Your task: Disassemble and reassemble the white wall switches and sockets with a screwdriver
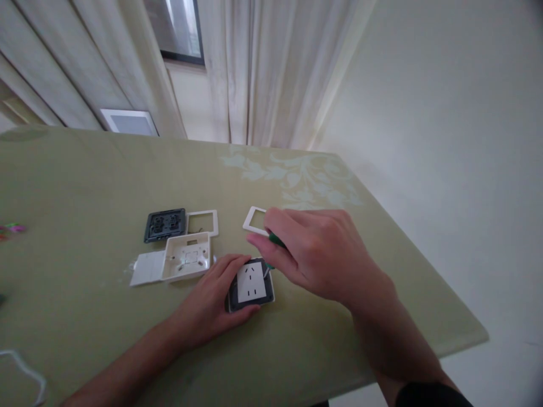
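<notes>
My left hand (214, 302) grips a wall socket module (251, 284), white face in a dark frame, and holds it flat on the green table (85, 169). My right hand (316, 251) is closed around a green-handled screwdriver (276, 241), whose tip points down at the socket's right edge. A white square frame (254, 219) lies just behind my right hand, partly hidden by it.
A white back box (187, 257) with a white cover plate (146, 268) beside it lies left of the socket. Behind them are a dark socket module (165, 224) and another white frame (202, 222). The table's right edge (424, 265) is close. Curtains hang behind.
</notes>
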Motion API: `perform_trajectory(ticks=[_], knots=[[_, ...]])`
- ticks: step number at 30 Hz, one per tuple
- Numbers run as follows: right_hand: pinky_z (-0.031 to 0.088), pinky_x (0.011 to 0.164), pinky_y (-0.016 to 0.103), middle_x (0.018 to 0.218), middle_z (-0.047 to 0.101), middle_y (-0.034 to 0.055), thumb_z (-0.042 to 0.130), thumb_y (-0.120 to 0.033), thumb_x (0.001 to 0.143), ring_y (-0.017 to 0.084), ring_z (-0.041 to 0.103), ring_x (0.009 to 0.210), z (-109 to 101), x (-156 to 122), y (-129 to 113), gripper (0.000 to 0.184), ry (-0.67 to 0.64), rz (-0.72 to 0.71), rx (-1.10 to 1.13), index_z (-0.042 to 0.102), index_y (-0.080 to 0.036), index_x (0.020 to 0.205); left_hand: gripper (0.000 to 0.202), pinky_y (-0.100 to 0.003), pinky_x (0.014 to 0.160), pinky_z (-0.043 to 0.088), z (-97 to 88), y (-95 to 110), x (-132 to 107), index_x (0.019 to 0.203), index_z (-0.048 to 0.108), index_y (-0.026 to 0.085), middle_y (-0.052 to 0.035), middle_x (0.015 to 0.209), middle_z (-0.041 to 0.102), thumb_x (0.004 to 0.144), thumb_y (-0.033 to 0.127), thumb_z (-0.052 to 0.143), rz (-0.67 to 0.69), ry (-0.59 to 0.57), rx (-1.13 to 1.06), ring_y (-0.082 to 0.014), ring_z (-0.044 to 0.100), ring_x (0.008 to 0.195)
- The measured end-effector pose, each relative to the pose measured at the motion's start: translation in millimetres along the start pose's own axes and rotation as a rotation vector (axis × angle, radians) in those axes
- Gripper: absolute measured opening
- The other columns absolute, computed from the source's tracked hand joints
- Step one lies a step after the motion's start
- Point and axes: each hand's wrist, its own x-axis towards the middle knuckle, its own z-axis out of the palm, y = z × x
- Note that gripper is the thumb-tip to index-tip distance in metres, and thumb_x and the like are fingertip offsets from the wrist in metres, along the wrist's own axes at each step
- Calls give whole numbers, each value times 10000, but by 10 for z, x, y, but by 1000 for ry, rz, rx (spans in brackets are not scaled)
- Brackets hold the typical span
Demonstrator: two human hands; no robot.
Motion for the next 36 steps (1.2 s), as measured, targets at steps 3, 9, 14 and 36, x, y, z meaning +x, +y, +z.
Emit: perform_trajectory(ticks=[3,9,14,36], knots=[[325,691,333,910,714,61,418,-474,1170,187,589,793,-62,-43,2,418,-96,-67,26,661,-185,993,699,-526,1112,577,2,-1,-1,1524,458,270,-128,1474,618,931,420,799,4,5,-6,-368,634,1343],[431,919,338,1023,722,74,424,-298,1174,201,603,957,-141,-64,70,293,-148,-277,131,666,-155,1093,712,-523,1115,576,12,-24,-11,1536,443,280,-125,1489,613,939,436,797,1,3,9,-363,630,1354],[281,629,338,772,709,57,418,-488,1151,191,556,668,-78,-78,21,416,-75,42,-110,648,-185,982,722,-547,1137,565,19,-39,-20,1550,439,293,-129,1522,605,938,434,797,-2,8,-9,-373,628,1376],[423,834,323,1002,734,69,472,-309,1117,196,584,869,-77,-169,132,177,-115,-222,154,589,-184,1074,753,-533,1115,592,52,-98,-44,1572,417,331,-124,1518,607,938,442,806,14,17,15,-370,654,1353]])
